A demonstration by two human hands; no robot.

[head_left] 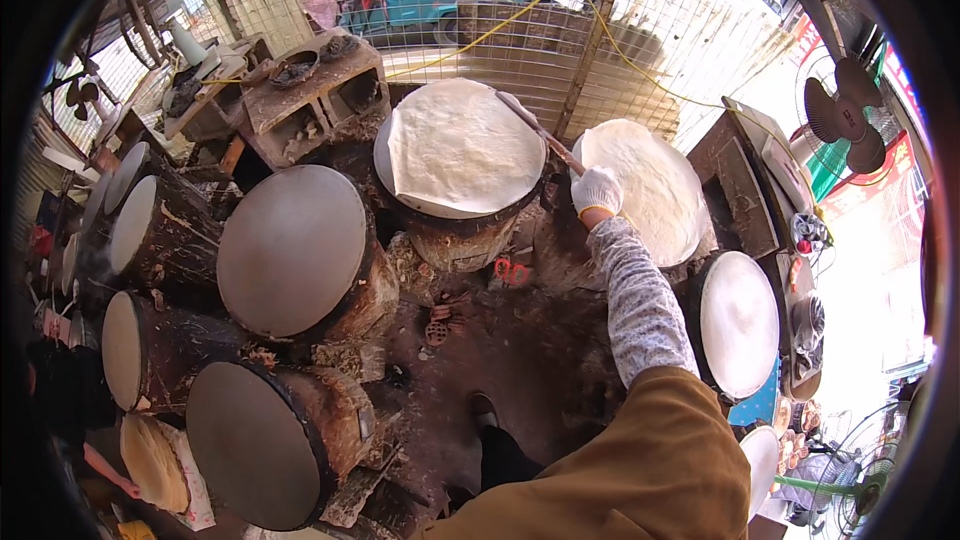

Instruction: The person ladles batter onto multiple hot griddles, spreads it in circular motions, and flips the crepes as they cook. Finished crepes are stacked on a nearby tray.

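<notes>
My right hand (598, 192), in a white knit glove, is closed around the end of a long brown wooden stick (547, 137). The stick slants up and left, its far end resting by the rim of the far middle round griddle. A thin pale flatbread sheet (462, 148) covers most of that griddle, its left edge lying loose and folded. Just right of my hand, a second pale sheet (648, 185) with a wrinkled surface spreads over another round griddle. My left hand does not show.
Bare round griddles on drum stoves stand left (292, 250), lower left (255, 445) and right (740, 325). A folded flatbread stack (155, 463) lies lower left, beside another person's arm (110, 472). Fans (845, 115) stand right. Behind runs a wire fence (520, 25); bricks (440, 320) lie on the floor.
</notes>
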